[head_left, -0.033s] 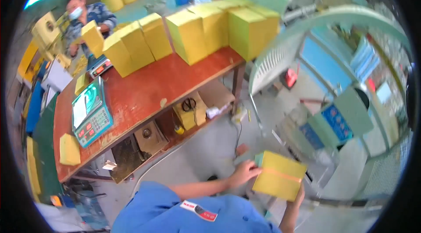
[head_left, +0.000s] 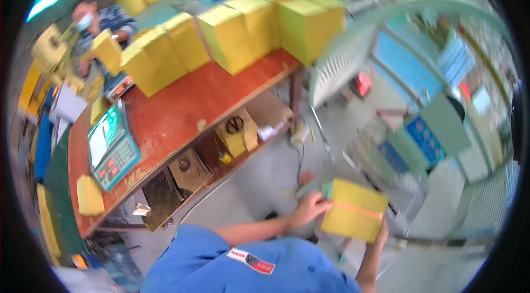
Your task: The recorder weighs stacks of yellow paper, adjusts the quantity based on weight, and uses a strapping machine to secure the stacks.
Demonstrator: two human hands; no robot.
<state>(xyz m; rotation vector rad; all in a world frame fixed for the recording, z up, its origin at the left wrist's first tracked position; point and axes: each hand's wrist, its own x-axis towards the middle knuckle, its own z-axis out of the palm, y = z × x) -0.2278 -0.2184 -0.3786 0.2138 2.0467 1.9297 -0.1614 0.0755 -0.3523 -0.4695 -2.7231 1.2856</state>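
A bundle of yellow paper sheets with an orange band across it is held in front of my body, to the right of the table. My left hand grips its left edge, with the fingertips on the top face near the end of the band. At the lower right corner, my right hand holds the bundle from the side and below; most of its fingers are hidden beneath it. The bundle's left end looks greenish.
To the left stands a red-brown table with tall yellow paper stacks, a teal scale and a small yellow block. A masked person handles yellow paper beyond it. A large green-grey machine fills the right side.
My view has shifted slightly, so the table and stacks sit a little differently. The bundle and both hands have risen slightly in the picture; both hands keep their hold.
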